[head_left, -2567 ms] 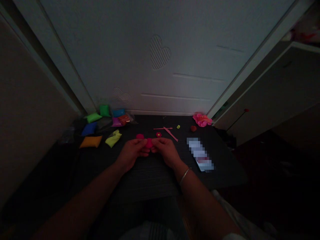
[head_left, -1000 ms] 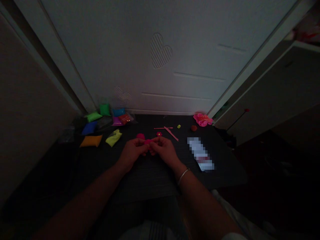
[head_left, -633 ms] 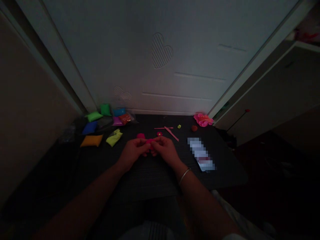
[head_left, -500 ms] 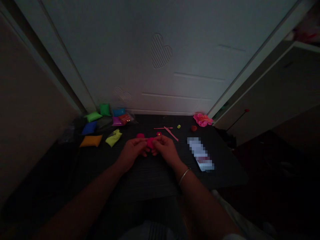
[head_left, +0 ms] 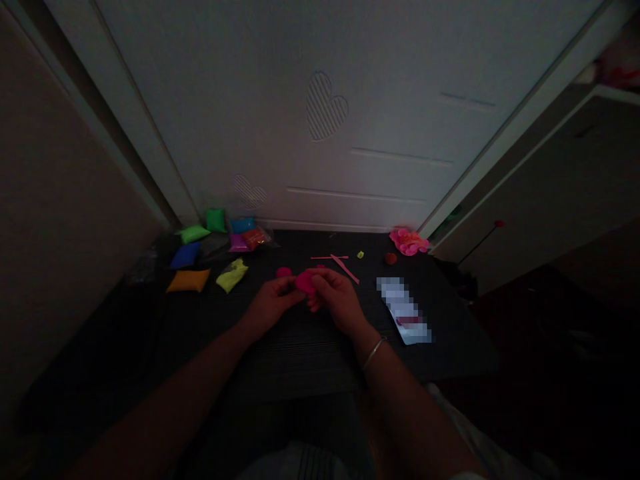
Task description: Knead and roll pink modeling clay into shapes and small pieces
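Observation:
A flat, roundish piece of pink modelling clay point(head_left: 305, 283) is held between my two hands above the dark table. My right hand point(head_left: 337, 297) pinches it from the right, thumb on top. My left hand point(head_left: 271, 301) has its fingertips closed at the clay's left edge. Just beyond the left fingers lies another pink clay lump point(head_left: 283, 272). Behind the right fingers a small pink piece point(head_left: 321, 267) is mostly hidden. Two pink modelling tools, a thin stick point(head_left: 325, 257) and a flat clay knife point(head_left: 346, 270), lie crossed past my hands.
Coloured clay packets, among them an orange one point(head_left: 189, 281) and a yellow one point(head_left: 233, 275), lie at the left. On the right are a lit, pixelated phone point(head_left: 403, 310), a pink flower-like object point(head_left: 409, 241) and a reddish lump point(head_left: 390, 259). A white panel point(head_left: 380, 120) rises behind the table.
The pink clay now shows as a broader, flatter face, turned toward me. My right hand's fingers have shifted around it, and the small pink piece behind is more covered.

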Tool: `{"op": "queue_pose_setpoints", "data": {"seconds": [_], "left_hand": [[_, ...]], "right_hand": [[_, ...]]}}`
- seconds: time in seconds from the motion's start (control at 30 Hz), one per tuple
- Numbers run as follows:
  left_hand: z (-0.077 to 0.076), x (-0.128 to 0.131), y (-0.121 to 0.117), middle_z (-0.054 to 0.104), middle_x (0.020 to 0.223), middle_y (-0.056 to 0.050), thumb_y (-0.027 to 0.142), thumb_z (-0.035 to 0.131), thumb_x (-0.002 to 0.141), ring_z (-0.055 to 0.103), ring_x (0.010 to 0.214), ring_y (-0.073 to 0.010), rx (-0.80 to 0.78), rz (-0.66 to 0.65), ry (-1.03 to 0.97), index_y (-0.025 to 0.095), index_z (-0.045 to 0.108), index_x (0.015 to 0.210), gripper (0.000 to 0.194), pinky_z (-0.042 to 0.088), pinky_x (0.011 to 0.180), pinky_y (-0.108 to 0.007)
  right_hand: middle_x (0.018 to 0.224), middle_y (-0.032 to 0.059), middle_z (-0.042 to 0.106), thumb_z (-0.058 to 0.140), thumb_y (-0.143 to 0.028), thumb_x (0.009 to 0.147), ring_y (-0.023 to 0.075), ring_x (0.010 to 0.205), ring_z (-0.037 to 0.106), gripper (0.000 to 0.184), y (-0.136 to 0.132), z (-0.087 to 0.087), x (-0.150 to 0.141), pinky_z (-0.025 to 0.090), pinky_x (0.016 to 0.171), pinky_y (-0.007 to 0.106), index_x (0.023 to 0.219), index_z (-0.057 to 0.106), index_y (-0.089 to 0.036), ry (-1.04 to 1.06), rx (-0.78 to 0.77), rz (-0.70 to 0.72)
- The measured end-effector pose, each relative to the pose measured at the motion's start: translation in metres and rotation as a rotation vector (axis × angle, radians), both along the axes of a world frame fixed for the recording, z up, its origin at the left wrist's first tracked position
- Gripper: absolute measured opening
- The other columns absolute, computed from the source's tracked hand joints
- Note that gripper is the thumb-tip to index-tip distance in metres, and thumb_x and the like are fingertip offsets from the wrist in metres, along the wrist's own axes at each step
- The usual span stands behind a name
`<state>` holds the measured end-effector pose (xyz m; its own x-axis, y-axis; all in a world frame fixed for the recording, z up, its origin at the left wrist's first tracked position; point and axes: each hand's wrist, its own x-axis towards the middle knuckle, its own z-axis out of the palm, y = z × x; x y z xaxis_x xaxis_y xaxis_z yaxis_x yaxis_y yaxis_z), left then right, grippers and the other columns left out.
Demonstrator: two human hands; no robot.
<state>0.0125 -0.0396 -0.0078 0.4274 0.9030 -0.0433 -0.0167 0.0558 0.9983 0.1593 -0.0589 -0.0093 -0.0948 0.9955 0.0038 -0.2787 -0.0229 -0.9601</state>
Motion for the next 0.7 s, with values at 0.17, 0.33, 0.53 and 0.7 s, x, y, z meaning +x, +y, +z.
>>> {"op": "queue_pose_setpoints", "data": {"seconds": [0.17,0.33,0.53,0.7], "left_hand": [[-0.0058,0.0017,0.0007,0.066,0.080,-0.001,0.033,0.065,0.066,0.057,0.079,-0.0173,-0.073,0.114,-0.049,0.017,0.066,0.086,0.025,0.039,0.080,-0.031],[-0.0062,0.0020,0.0014,0.066,0.090,-0.004,0.035,0.065,0.068,0.056,0.088,-0.0197,-0.085,0.113,-0.158,0.017,0.064,0.096,0.034,0.038,0.085,-0.034],[0.0012,0.0029,-0.0026,0.066,0.086,-0.002,0.038,0.066,0.066,0.056,0.086,-0.0197,-0.039,0.040,-0.109,0.018,0.065,0.094,0.035,0.038,0.082,-0.032],[0.0013,0.0020,-0.0036,0.064,0.076,0.001,0.035,0.065,0.067,0.055,0.077,-0.0158,-0.053,-0.012,-0.101,0.019,0.066,0.087,0.026,0.039,0.073,-0.026]], "right_hand": [[0.054,-0.0049,0.051,0.051,-0.044,0.078,0.0049,0.043,0.046,0.032,0.0016,-0.0015,0.0020,0.038,0.036,0.015,0.093,0.063,-0.019,-0.064,0.021,-0.129],[0.070,-0.0026,0.054,0.062,-0.033,0.070,0.0075,0.056,0.048,0.031,0.0003,-0.0003,-0.0010,0.040,0.041,0.017,0.099,0.061,-0.022,-0.172,0.059,-0.050],[0.079,-0.0034,0.049,0.072,-0.026,0.062,0.0090,0.067,0.046,0.052,-0.0014,0.0018,-0.0003,0.043,0.062,0.024,0.111,0.055,-0.028,-0.280,0.199,-0.060],[0.083,-0.0015,0.045,0.071,-0.030,0.064,0.0104,0.070,0.046,0.038,0.0001,-0.0002,0.0023,0.040,0.065,0.026,0.100,0.062,-0.026,-0.372,0.253,-0.110]]}}
